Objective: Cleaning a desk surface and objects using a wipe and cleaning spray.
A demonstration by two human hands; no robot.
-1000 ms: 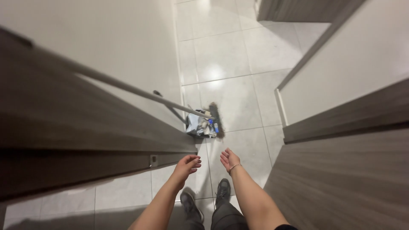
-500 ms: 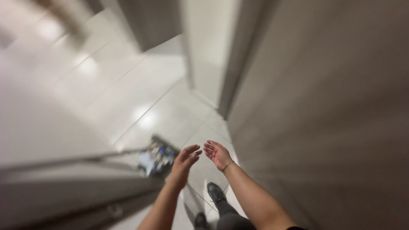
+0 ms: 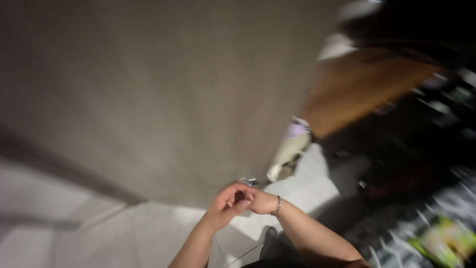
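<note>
Saw big grey-brown panel, motion-blurred, filling upper left of view. Pale tiled floor ran beneath it along bottom edge. Brown wooden surface sat upper right, dark clutter below it, too blurred to name. Pale blurred object stood on floor at panel's lower right corner. Dark shoe showed on floor under forearms. My left hand and right hand met low centre, touching, fingers curled together; could not tell if anything was pinched between them. Bracelet sat on right wrist.
</note>
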